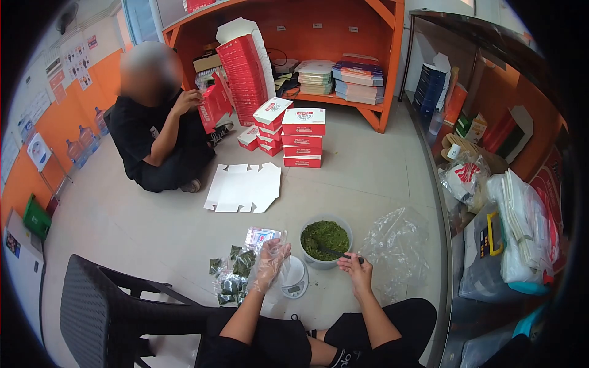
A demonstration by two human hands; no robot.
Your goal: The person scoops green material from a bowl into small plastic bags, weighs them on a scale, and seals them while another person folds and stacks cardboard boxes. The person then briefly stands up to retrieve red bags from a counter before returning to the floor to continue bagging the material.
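My left hand [270, 262], in a clear plastic glove, is raised beside a small white round scale [294, 277], its fingers curled near a clear plastic bag; whether they hold it is unclear. My bare right hand [354, 267] grips the dark handle of a spoon [337, 253], whose other end rests in a round tub of green powdery stuff [325, 238]. Several small clear packets with green contents [233, 279] lie on the floor left of my left hand. Just above them is a whitish printed packet [262, 237].
A co-worker [162, 135] sits at the upper left, holding a red box [215, 105]. Stacked red-and-white boxes [304, 138] and a flat white carton [243, 189] are ahead. A clear plastic sheet [397, 254] lies right of the tub. A black chair [98, 306] stands left; shelving [438, 245] runs along the right.
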